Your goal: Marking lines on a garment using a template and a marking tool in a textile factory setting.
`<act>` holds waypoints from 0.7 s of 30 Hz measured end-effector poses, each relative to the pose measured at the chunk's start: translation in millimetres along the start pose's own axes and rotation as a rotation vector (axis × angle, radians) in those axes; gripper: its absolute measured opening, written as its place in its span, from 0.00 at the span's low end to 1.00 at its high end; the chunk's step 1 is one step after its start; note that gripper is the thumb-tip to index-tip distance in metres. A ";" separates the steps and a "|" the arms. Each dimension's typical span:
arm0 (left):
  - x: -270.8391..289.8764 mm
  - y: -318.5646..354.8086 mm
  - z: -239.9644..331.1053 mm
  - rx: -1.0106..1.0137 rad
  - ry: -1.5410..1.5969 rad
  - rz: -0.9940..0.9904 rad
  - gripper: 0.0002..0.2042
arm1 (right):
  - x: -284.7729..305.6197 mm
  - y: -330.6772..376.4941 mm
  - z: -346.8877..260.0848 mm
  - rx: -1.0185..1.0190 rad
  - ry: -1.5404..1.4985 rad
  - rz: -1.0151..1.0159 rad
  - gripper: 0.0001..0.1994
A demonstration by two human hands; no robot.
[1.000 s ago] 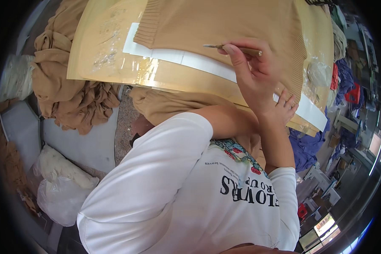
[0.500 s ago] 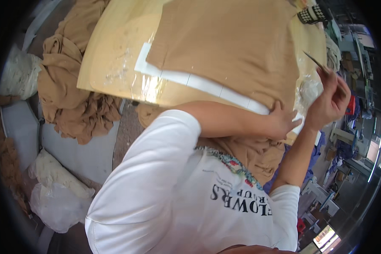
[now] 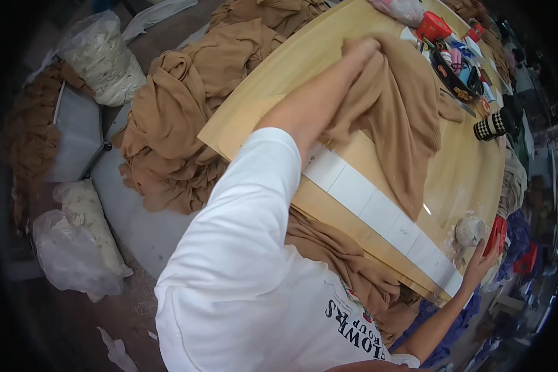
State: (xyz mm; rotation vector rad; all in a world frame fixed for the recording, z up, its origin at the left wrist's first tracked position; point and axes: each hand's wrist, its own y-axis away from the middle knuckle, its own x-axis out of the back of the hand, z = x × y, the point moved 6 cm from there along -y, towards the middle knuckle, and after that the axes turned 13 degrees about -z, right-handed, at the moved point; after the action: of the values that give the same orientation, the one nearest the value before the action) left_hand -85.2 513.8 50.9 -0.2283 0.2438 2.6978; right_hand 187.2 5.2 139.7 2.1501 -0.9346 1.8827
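At the far side of the table, my left hand (image 3: 362,49) is closed on the edge of a brown knit fabric piece (image 3: 398,118). The fabric hangs in loose folds from my fingers, its lower end trailing over a white marked strip (image 3: 378,214). By the table's right edge is my right hand (image 3: 477,265), fingers apart. It is beside a round whitish object (image 3: 470,230) and a red object (image 3: 495,235); whether it touches either is unclear. No pointed tool shows in it.
A dark tray of small tools (image 3: 456,71) and a black-and-white checked cup (image 3: 490,126) stand at the far right. Brown fabric heaps (image 3: 170,124) lie left of the table (image 3: 248,111). Filled clear plastic bags (image 3: 102,59) stand farther left. More brown fabric (image 3: 335,248) hangs at my front.
The brown piece has been lifted and bunched, baring more of the white strip. My left hand has moved far across the table. My right hand has lowered, and its pointed tool no longer shows.
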 end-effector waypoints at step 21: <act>144.8 411.7 -87.1 -0.598 -1.085 -0.024 0.14 | -100.0 180.8 -220.2 0.436 -0.510 -0.854 0.10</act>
State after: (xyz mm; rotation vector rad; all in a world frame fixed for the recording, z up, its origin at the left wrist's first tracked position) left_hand -378.3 183.8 -6.3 1.0227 -0.8606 2.3824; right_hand -97.8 3.2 40.0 2.6863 0.4093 1.1861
